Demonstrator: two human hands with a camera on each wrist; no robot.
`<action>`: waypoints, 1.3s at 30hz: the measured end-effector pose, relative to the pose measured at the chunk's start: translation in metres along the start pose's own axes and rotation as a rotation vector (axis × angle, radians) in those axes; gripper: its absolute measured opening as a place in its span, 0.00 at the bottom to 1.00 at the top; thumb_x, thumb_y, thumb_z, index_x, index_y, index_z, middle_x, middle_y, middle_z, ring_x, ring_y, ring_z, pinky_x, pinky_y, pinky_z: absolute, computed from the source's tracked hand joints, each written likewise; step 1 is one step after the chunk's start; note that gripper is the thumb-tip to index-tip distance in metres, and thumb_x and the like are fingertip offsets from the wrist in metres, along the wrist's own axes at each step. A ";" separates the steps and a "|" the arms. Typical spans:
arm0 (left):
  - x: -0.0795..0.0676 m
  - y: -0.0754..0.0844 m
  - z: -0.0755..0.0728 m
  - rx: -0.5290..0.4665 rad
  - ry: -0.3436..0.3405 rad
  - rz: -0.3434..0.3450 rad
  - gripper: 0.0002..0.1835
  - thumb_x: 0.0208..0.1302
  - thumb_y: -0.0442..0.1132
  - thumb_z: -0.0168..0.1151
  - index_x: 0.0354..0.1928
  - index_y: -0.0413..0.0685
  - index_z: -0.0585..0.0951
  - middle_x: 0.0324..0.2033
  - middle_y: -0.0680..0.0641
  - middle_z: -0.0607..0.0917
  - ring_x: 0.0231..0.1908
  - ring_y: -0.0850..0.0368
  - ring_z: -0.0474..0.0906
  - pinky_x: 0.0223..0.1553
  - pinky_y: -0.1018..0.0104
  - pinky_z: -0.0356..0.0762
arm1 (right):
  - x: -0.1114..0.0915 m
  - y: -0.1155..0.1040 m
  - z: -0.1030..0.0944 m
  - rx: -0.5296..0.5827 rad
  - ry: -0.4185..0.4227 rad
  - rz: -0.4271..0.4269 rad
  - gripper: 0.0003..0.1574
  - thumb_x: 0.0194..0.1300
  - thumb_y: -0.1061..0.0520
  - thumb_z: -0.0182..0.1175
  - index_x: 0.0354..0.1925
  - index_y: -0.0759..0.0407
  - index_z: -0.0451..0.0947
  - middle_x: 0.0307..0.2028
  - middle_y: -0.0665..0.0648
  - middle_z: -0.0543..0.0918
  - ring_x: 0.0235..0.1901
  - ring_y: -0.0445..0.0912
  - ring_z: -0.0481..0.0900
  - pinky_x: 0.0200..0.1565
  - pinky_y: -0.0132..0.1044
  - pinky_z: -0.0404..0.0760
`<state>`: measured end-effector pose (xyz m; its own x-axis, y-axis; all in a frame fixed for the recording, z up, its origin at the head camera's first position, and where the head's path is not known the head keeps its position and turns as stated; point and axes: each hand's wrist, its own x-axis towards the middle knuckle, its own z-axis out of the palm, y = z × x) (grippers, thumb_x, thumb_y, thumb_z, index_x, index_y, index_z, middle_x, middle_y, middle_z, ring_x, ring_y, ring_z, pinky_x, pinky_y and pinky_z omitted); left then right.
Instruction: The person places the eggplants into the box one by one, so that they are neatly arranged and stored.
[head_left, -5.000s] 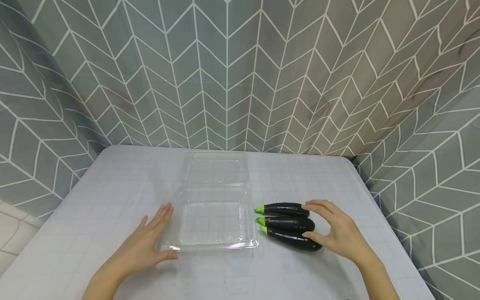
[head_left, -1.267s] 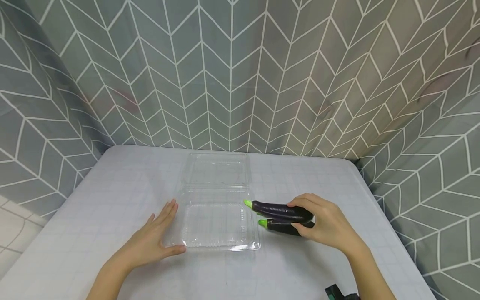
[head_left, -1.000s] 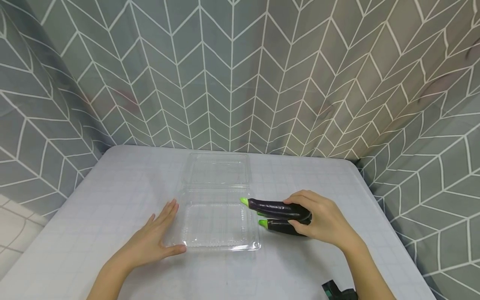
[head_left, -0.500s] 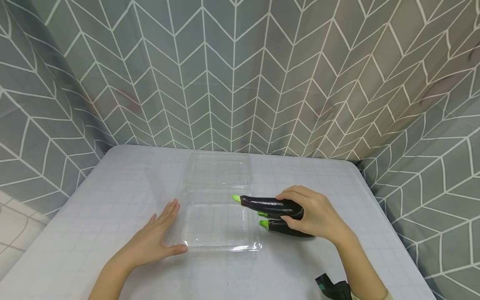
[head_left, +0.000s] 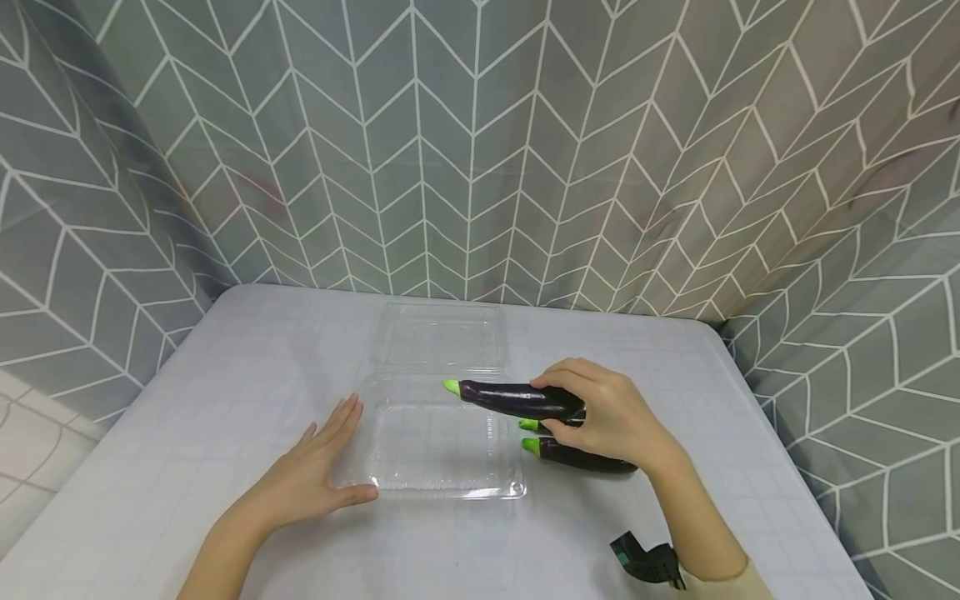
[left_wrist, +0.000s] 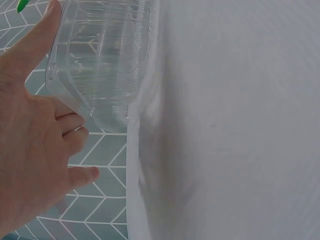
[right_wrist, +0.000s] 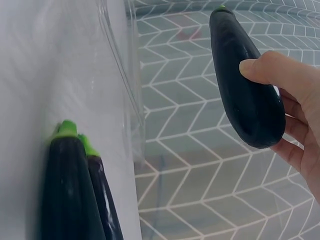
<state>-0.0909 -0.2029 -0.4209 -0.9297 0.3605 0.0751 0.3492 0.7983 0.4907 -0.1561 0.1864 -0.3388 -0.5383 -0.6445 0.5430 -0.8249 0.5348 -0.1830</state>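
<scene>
My right hand [head_left: 600,408] grips a dark eggplant [head_left: 517,399] with a green stem end, between thumb and fingers. In the right wrist view the held eggplant [right_wrist: 245,80] hangs clear of the table. Its stem end reaches over the right part of a clear plastic clamshell container [head_left: 442,492], which lies with its lid [head_left: 442,337] folded back. My left hand [head_left: 303,483] rests along the container's left side, fingers straight and thumb at the front corner. Two more eggplants [head_left: 581,457] lie on the table below my right hand, one partly hidden by it.
The white table [head_left: 262,350] has a patterned grey curtain [head_left: 465,150] behind it and at both sides. A black strap-like object [head_left: 645,560] sits by my right wrist.
My right hand has picked up one eggplant from the group and moved it left, over the container's edge. My left hand has stayed at the container's left side.
</scene>
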 end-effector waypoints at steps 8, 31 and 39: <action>0.000 0.000 0.001 -0.002 0.000 -0.001 0.60 0.49 0.66 0.68 0.73 0.35 0.52 0.74 0.39 0.50 0.72 0.41 0.46 0.65 0.33 0.48 | 0.014 -0.007 0.014 0.057 -0.012 -0.029 0.26 0.43 0.57 0.74 0.46 0.54 0.82 0.43 0.47 0.82 0.44 0.39 0.80 0.42 0.32 0.81; 0.001 -0.001 0.001 0.017 0.007 0.005 0.61 0.48 0.67 0.67 0.73 0.35 0.53 0.74 0.40 0.50 0.72 0.43 0.47 0.65 0.33 0.48 | 0.038 -0.020 0.046 0.088 -0.052 -0.110 0.26 0.44 0.56 0.74 0.45 0.53 0.82 0.43 0.46 0.82 0.45 0.39 0.80 0.43 0.30 0.81; 0.001 0.000 0.001 0.004 0.001 -0.007 0.61 0.48 0.68 0.67 0.73 0.36 0.52 0.74 0.40 0.49 0.73 0.43 0.46 0.66 0.34 0.47 | 0.045 -0.019 0.054 0.091 -0.042 -0.114 0.25 0.44 0.54 0.74 0.45 0.53 0.82 0.43 0.46 0.82 0.46 0.39 0.80 0.45 0.30 0.80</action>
<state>-0.0912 -0.2021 -0.4217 -0.9324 0.3541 0.0724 0.3428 0.8028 0.4879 -0.1737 0.1177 -0.3556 -0.4458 -0.7214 0.5300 -0.8921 0.4067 -0.1968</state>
